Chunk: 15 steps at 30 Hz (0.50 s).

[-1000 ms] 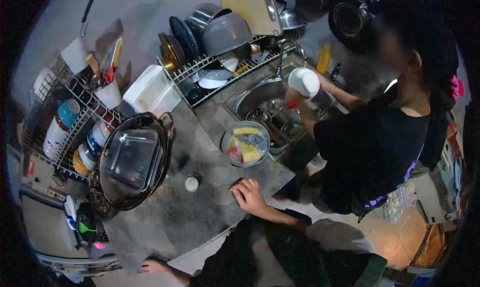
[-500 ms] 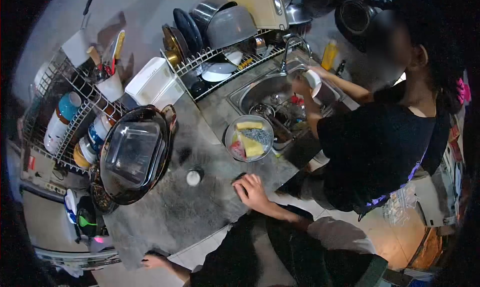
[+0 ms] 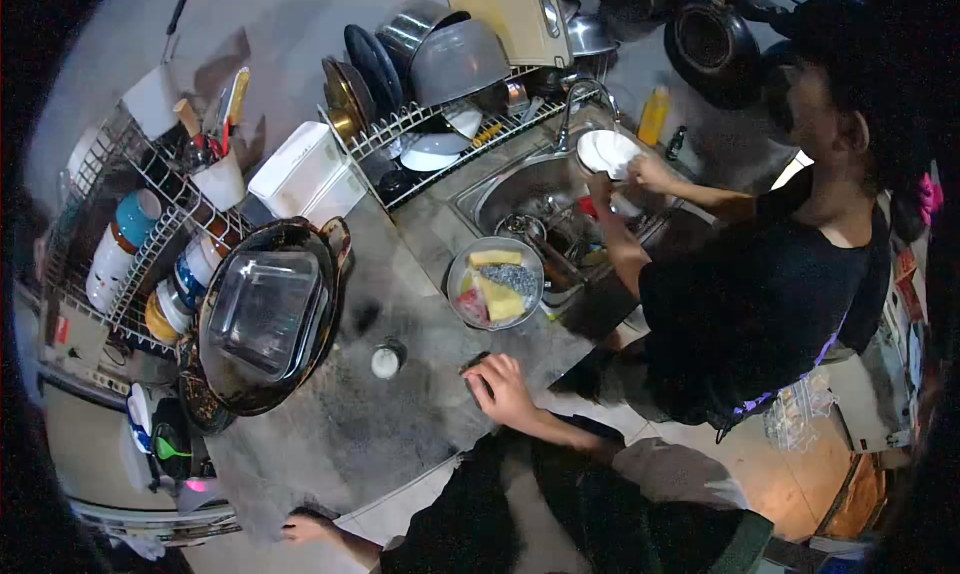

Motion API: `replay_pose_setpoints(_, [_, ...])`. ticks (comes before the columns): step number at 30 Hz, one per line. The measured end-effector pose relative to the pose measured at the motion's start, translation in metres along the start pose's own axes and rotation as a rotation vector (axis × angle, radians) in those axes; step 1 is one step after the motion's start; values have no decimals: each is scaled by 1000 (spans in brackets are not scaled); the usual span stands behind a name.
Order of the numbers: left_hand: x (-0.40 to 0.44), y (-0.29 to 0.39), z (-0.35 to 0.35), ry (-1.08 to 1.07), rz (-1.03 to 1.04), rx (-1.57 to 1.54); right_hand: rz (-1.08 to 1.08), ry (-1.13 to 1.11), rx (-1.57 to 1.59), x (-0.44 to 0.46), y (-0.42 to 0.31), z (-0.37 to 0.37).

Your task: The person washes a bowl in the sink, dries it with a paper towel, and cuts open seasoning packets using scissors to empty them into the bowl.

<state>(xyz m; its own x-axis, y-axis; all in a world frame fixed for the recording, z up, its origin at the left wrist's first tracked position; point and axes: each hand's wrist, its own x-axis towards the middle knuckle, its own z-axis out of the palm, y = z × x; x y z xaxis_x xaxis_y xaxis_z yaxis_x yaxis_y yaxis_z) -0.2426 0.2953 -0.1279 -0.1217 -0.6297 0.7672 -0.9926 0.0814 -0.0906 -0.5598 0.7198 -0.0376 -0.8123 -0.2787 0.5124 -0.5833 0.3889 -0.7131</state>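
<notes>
While a co-worker [image 3: 760,294] lifts a white dish [image 3: 605,154] over the sink [image 3: 510,186], my hands rest at the counter

From my remote view, I have my right hand [image 3: 503,394] at six o'clock, its fingers bent on the counter [image 3: 350,444]; something dark meets the fingertips, and I cannot tell whether it is gripped; my left hand [image 3: 308,527] is at seven, by the edge, its grip unclear. The white dish is at one o'clock, between the co-worker's hands; metal pieces lie in the sink below, so I judge that work only partly done. Bowls and pots stand on the rack [image 3: 395,132] at eleven, though I cannot confirm they are clean; yellow sponges [image 3: 503,299] sit in a steel bowl [image 3: 458,274] near centre; glass dishes [image 3: 262,314] rest in a dark pan [image 3: 228,371] at nine; I can read no brand or lettering, even on the yellow bottle [image 3: 654,116].
</notes>
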Motion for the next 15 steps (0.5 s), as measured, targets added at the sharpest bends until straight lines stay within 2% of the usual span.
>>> replay_pose_setpoints(1, [0,1,9,121,-82,-51,5,3,-2,0,1,1])
replay_pose_setpoints(2, [-3,0,16,120,-82,-57,11,7,-4,-1,1,2])
replay_pose_setpoints(5, [-2,-1,14,-8,-85,-79,9,10,-9,2,-4,-2])
replay_pose_setpoints(6, [-6,-11,37,-7,-85,-82,8,10,-9,2,-5,-3])
replay_pose_setpoints(8, [-12,-38,88,123,121,117,9,7,-7,2,-4,-3])
replay_pose_setpoints(9, [-10,-40,91,189,224,218,11,2,-4,2,-3,-2])
replay_pose_setpoints(10, [-11,-40,94,190,223,217,13,-3,-1,1,-2,-2])
replay_pose_setpoints(13, [-15,-43,103,-252,-330,-283,11,-1,7,1,-1,-1])
replay_pose_setpoints(14, [-15,-43,106,-251,-332,-284,12,-2,12,1,-1,-1])
replay_pose_setpoints(15, [-15,-41,104,-139,-198,-208,10,-2,12,1,-1,-1])
